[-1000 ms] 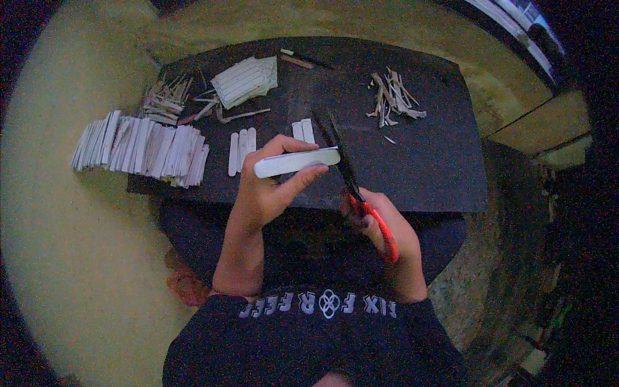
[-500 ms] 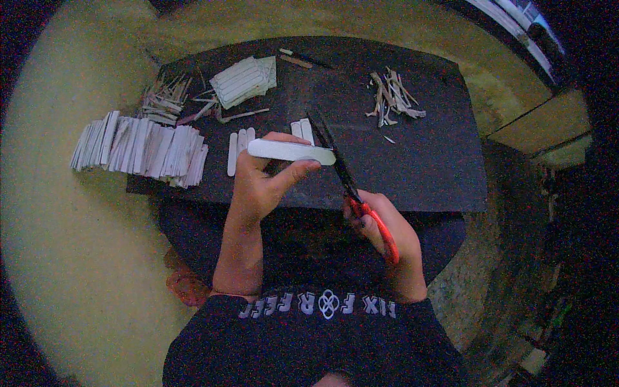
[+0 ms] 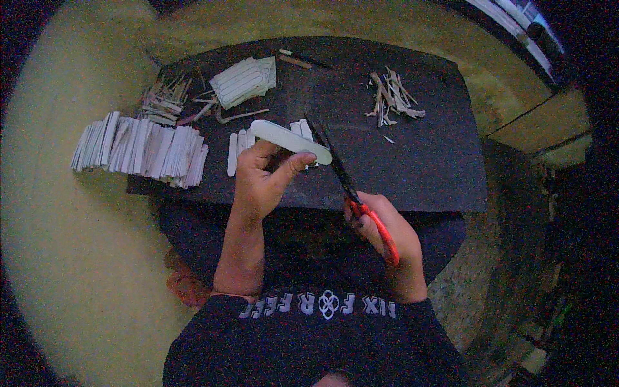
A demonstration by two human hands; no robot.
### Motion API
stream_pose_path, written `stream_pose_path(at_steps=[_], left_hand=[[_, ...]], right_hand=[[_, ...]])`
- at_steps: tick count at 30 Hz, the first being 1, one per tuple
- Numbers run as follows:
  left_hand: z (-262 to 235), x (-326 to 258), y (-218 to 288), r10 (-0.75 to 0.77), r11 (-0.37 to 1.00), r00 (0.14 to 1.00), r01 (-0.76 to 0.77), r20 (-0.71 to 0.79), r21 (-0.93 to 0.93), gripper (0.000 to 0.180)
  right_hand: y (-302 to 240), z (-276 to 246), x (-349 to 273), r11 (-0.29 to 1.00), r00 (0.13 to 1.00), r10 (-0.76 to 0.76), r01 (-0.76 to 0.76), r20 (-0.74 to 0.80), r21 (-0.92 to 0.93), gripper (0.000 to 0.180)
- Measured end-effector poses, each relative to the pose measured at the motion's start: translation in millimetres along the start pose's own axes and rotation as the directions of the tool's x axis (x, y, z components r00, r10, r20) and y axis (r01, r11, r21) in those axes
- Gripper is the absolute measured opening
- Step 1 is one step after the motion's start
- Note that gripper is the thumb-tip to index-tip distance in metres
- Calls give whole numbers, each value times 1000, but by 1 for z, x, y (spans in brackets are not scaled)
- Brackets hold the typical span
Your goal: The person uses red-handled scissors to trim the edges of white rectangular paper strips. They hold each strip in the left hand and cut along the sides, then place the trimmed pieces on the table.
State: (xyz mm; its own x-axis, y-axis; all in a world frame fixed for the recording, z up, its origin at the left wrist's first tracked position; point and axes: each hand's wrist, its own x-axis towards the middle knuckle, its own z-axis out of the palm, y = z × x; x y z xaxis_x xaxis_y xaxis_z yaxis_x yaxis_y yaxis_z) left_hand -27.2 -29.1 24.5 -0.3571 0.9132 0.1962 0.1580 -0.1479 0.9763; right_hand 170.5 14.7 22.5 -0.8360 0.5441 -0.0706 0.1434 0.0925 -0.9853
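Note:
My left hand (image 3: 259,187) pinches a white, round-ended flat strip (image 3: 290,140) between thumb and fingers, above the dark table. The strip slants, its left end farther from me than its right end. In my right hand (image 3: 398,232) is a pair of scissors (image 3: 348,184) with red-orange handles and dark blades. The blades point away from me, with little gap between them, right beside the strip's right end. Beyond my left hand a few similar white strips (image 3: 233,153) lie side by side, and more short white strips (image 3: 303,128) are partly hidden behind the held one.
A long row of packed white strips (image 3: 138,149) stands at the table's left edge. Behind it lie thin scraps (image 3: 166,98) and a stack of pale sheets with drawn outlines (image 3: 242,82). Curled offcuts (image 3: 392,97) are at the far right; a pen-like stick (image 3: 303,58) is at the back.
The held strip has turned, its left end going away from me and its right end slightly nearer. The scissor blades have drawn closer together. My right hand has hardly moved.

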Motion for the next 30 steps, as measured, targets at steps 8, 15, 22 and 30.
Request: stream_pose_path(at_steps=[8, 15, 22, 30], left_hand=[[6, 1, 1, 16, 999, 999, -18, -27, -46, 17], [12, 1, -3, 83, 991, 996, -80, -28, 111, 19], [13, 3, 3, 85, 987, 996, -80, -28, 142, 18], [28, -7, 1, -2, 1000, 987, 0, -164, -12, 15]], right_hand=[[-11, 4, -4, 999, 998, 34, -36, -61, -27, 35], [7, 0, -1, 991, 998, 54, -58, -31, -125, 32], [5, 1, 2, 1000, 1000, -21, 21, -5, -7, 37], [32, 8, 3, 993, 998, 66, -66, -3, -99, 62]])
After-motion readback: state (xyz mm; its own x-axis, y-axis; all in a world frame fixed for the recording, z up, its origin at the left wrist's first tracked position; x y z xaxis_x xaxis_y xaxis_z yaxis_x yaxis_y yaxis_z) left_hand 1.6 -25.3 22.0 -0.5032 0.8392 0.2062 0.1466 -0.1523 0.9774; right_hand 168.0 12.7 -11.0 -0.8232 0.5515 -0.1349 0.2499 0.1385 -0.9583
